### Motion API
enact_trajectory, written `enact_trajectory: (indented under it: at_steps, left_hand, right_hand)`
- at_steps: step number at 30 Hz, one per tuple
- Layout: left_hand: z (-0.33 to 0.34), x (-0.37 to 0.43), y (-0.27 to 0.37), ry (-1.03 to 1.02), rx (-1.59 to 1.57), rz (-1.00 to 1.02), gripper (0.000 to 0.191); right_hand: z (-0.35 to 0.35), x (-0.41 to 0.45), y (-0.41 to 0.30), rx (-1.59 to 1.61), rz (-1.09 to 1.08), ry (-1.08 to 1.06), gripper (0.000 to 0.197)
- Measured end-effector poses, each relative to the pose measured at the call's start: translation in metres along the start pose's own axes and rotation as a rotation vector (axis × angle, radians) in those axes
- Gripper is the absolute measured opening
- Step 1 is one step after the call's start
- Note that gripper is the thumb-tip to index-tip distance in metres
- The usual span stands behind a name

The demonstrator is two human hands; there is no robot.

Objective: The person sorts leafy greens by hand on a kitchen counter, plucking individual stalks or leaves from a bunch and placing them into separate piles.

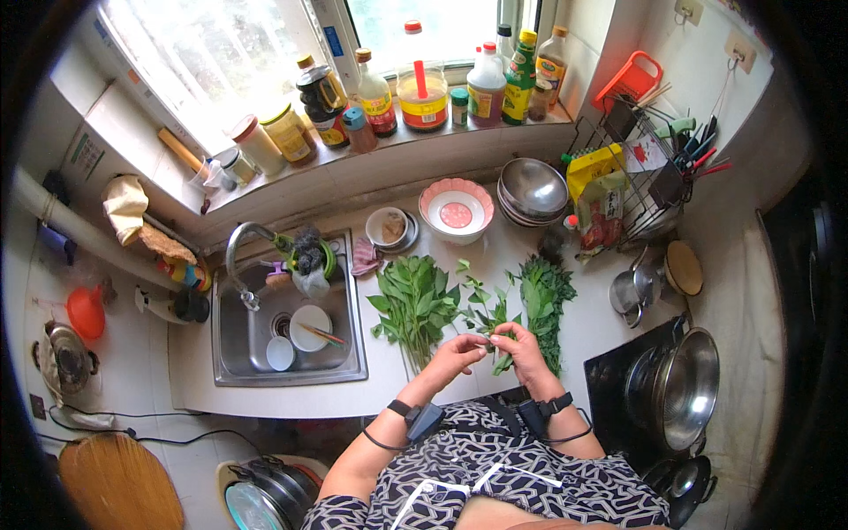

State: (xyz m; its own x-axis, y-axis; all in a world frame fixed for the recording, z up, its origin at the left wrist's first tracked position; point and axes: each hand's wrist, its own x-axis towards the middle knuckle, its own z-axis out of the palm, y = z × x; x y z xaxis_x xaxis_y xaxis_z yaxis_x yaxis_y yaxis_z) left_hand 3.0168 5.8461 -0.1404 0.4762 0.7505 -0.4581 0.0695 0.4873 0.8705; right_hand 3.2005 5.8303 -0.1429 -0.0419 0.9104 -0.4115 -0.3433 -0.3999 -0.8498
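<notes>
Both my hands meet over the white counter near its front edge. My right hand [521, 349] is closed on a leafy green sprig [503, 363], its thumb and forefinger pinching the stems. The fingertips of my left hand [462, 354] touch the same sprig; whether they grip it is not plain. Loose sprigs [487, 308] lie just beyond my hands. To the left rests a large bunch of leafy greens [416, 291], stems towards me. On the right a second heap of greens [544, 298] reaches back along the counter.
A steel sink [358, 358] with bowls and chopsticks is at the left. Behind the greens stand a pink-rimmed bowl [456, 211], stacked metal bowls [534, 189] and a small bowl [387, 226]. Bottles line the windowsill. A wire rack [652, 192] and a steel pot [629, 293] are at the right.
</notes>
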Motion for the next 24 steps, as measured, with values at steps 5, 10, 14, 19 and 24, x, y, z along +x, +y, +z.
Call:
enact_trajectory:
  at_steps: [5, 10, 14, 19, 24]
  left_hand:
    - [-0.002, -0.007, 0.002, -0.015, 0.029, -0.018, 0.033]
    - [-0.01, -0.014, -0.002, 0.0, 0.011, 0.015, 0.027]
    - [-0.013, -0.016, -0.01, 0.023, -0.031, 0.066, 0.023]
    - [-0.024, -0.005, -0.031, 0.066, -0.177, 0.15, 0.014]
    - [-0.034, -0.003, -0.037, -0.001, -0.206, 0.141, 0.014]
  right_hand:
    - [0.021, -0.005, -0.003, 0.072, 0.061, -0.032, 0.015]
    - [0.035, -0.008, 0.001, 0.11, 0.104, -0.053, 0.014]
    - [0.034, -0.006, 0.015, 0.096, 0.065, -0.074, 0.018]
    - [0.036, -0.004, 0.023, -0.03, 0.02, 0.0, 0.019]
    - [0.025, 0.001, 0.037, -0.089, 0.044, 0.019, 0.025]
